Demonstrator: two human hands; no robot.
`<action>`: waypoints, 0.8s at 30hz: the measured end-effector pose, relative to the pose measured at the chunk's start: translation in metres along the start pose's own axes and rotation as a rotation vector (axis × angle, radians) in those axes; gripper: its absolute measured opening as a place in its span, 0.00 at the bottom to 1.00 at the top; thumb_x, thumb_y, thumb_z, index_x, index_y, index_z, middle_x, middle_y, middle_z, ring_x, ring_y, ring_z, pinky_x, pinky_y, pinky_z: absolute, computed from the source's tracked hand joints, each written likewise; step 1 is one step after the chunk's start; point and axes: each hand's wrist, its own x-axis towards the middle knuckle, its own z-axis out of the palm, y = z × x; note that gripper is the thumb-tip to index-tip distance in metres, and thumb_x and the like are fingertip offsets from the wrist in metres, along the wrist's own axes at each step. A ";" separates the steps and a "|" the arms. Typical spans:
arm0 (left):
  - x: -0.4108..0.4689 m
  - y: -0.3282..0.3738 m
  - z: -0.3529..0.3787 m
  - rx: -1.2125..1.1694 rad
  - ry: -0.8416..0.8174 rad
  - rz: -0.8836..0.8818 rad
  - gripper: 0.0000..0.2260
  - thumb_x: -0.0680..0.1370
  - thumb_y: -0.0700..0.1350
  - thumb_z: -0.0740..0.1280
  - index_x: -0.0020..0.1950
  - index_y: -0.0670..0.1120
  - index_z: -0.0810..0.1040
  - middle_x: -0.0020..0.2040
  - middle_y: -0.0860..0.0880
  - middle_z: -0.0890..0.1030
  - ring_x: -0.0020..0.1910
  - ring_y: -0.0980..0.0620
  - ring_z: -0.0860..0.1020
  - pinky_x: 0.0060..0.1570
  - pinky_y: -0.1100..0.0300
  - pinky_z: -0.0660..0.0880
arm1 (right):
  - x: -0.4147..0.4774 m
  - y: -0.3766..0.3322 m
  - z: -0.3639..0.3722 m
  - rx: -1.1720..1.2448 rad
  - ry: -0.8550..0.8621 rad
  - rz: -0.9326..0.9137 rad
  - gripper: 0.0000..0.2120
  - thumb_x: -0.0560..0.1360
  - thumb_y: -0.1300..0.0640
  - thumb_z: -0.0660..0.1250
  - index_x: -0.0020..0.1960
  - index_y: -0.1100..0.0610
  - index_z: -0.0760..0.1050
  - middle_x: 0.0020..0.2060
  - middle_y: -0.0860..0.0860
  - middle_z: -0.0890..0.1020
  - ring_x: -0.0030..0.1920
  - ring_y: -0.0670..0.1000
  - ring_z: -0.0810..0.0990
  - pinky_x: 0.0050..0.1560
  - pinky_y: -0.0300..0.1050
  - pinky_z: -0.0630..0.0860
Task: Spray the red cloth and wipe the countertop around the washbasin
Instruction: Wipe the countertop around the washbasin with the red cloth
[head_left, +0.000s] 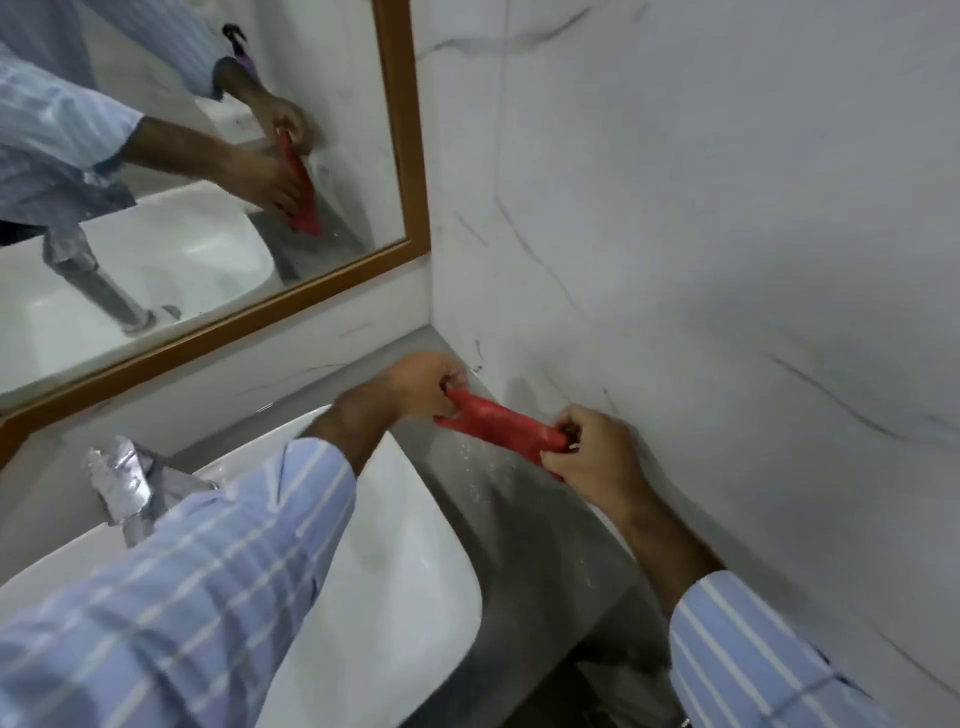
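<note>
Now both hands, left hand (426, 382) and right hand (589, 449), pinch the red cloth (498, 423) stretched lengthwise toward the corner.

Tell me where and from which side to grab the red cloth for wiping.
Probably grip the red cloth at mid-length, from above. It is stretched into a narrow band between the left hand and right hand, over the grey countertop, so its middle is free.

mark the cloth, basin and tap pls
cloth (498, 420), head view, middle of the red fabric between the two hands
basin (415, 545), head view, bare white rim on its right side
tap (124, 480), head view, shiny metal body, blurred
</note>
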 end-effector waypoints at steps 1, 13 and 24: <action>0.015 -0.004 0.001 0.093 -0.006 0.007 0.10 0.72 0.40 0.75 0.52 0.48 0.84 0.51 0.47 0.85 0.52 0.45 0.83 0.54 0.52 0.80 | 0.011 0.003 0.015 -0.104 0.004 -0.060 0.13 0.64 0.54 0.81 0.41 0.48 0.78 0.35 0.43 0.82 0.35 0.45 0.82 0.40 0.39 0.82; 0.080 -0.058 0.087 0.610 -0.304 0.170 0.13 0.82 0.45 0.66 0.66 0.45 0.80 0.68 0.42 0.80 0.67 0.39 0.78 0.63 0.47 0.77 | 0.018 0.064 0.125 -0.669 -0.344 -0.276 0.14 0.79 0.54 0.66 0.63 0.56 0.77 0.59 0.56 0.80 0.59 0.58 0.78 0.57 0.54 0.78; -0.031 -0.086 0.101 0.201 0.554 -0.355 0.33 0.79 0.65 0.63 0.78 0.45 0.70 0.79 0.41 0.70 0.81 0.38 0.64 0.81 0.41 0.54 | 0.050 0.062 0.142 -0.525 -0.235 -0.468 0.21 0.82 0.56 0.69 0.73 0.60 0.76 0.72 0.58 0.79 0.73 0.59 0.77 0.75 0.55 0.69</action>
